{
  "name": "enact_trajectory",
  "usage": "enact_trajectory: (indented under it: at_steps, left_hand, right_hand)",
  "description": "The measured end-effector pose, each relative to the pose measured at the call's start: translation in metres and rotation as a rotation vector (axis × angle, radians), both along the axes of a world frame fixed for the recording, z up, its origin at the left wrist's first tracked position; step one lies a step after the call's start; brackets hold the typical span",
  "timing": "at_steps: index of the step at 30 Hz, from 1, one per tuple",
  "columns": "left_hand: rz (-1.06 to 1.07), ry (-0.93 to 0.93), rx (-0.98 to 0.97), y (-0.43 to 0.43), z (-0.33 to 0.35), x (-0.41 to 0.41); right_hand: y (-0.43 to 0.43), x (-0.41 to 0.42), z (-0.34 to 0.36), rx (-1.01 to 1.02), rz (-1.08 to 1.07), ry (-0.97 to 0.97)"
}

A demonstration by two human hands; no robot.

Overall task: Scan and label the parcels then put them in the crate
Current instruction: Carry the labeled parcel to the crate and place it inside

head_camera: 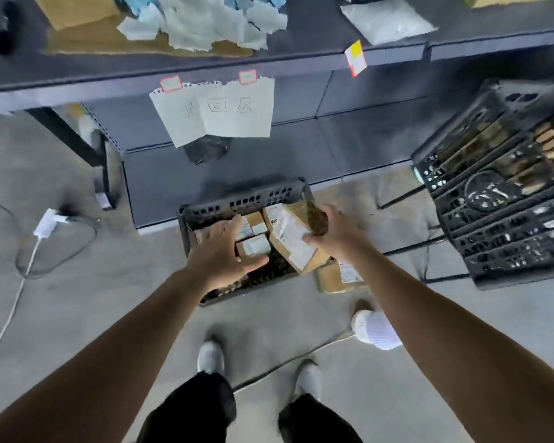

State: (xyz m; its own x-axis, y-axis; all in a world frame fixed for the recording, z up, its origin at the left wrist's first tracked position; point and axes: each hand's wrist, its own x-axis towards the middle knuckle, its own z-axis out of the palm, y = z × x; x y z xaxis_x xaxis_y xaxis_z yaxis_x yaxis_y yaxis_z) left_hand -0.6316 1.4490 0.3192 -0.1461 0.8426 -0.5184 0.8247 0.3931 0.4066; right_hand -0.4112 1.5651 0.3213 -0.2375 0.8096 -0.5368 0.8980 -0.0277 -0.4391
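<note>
— Forearms [135, 334] nearest. And the hands?
— Left hand [224, 254] spread open over the crate [243, 204] on the floor [77, 314], holding nothing. Right hand [336, 235] grips a labelled parcel [296, 241], tilted above the crate's right side; small boxes [253, 246] lie inside.

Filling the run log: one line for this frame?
right hand grips labelled parcel over crate | left hand open above boxes inside | another parcel on floor beside crate

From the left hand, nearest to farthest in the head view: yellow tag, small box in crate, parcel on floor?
1. The small box, in the crate by the left hand.
2. The floor parcel, right of the crate.
3. The yellow tag, up on the shelf edge.
</note>
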Motion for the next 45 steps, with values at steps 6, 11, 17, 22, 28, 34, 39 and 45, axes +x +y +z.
enact_trajectory:
  at_steps: [6,11,17,22,28,34,39,45]
  left_hand:
    - [0.051,-0.024,-0.027,0.032,-0.131,0.016]
    - [0.062,-0.016,-0.031,0.048,-0.243,0.016]
    - [0.038,0.035,-0.045,0.060,-0.342,0.011]
    - [0.015,0.027,-0.034,0.065,-0.399,0.013]
    - [-0.012,0.056,-0.038,0.073,-0.428,0.023]
    - [-0.064,0.086,-0.067,0.078,-0.446,0.037]
    - [-0.113,0.098,-0.078,0.087,-0.456,0.051]
    - [-0.150,0.126,-0.096,0.091,-0.459,0.064]
  right_hand:
    - [0.055,-0.012,-0.132,0.019,0.295,-0.071]
    - [0.082,-0.024,-0.254,-0.088,0.493,-0.148]
    - [0.107,-0.033,-0.361,-0.126,0.753,-0.373]
    - [0.107,-0.027,-0.414,-0.212,0.846,-0.482]
    - [0.113,-0.015,-0.445,-0.231,0.842,-0.554]
    - [0.116,-0.012,-0.462,-0.067,0.815,-0.534]
    - [0.123,-0.001,-0.467,-0.001,0.650,-0.561]
    - [0.115,0.009,-0.473,-0.131,0.591,-0.482]
